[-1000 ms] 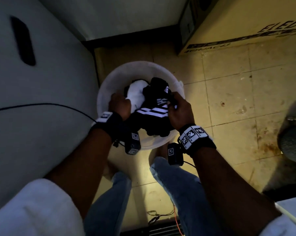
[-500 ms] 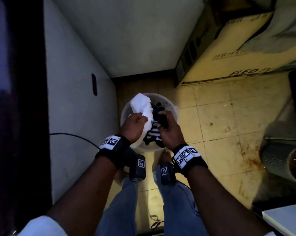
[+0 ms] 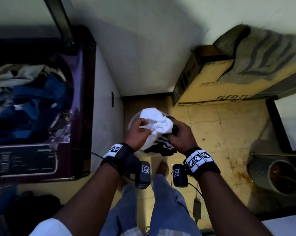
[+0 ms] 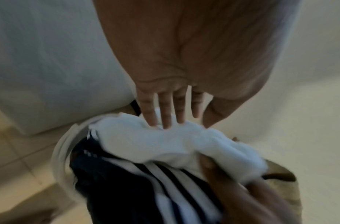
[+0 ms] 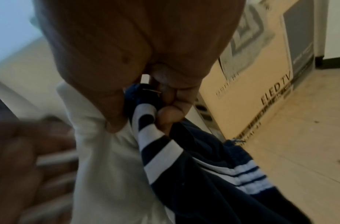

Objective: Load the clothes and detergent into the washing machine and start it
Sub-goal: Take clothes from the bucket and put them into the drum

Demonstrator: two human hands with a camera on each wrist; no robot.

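Observation:
The dark, white-striped garment [image 3: 162, 147] [image 5: 194, 174] and a white cloth [image 3: 157, 123] [image 4: 165, 144] hang together above a white bucket [image 3: 132, 121] [image 4: 60, 159] on the floor. My right hand [image 3: 181, 135] [image 5: 142, 121] grips the striped garment in curled fingers, and its thumb presses the white cloth. My left hand [image 3: 138, 133] [image 4: 177, 122] has straight fingers whose tips press into the white cloth. At the left stands the top-loading washing machine [image 3: 82, 99], its lid up and its drum holding blue and light clothes [image 3: 29, 99]. No detergent is in view.
The machine's control panel [image 3: 22, 160] faces me at the lower left. A cardboard TV box [image 3: 220, 86] with a grey striped cloth [image 3: 263, 53] on it stands by the back wall. A metal pot [image 3: 276, 176] sits on the floor to the right. My bare foot [image 3: 162, 167] is beside the bucket.
Both hands have risen with the clothes out of the bucket. My view has lifted, bringing the open washing machine into sight. My left hand's fingers have straightened on the white cloth.

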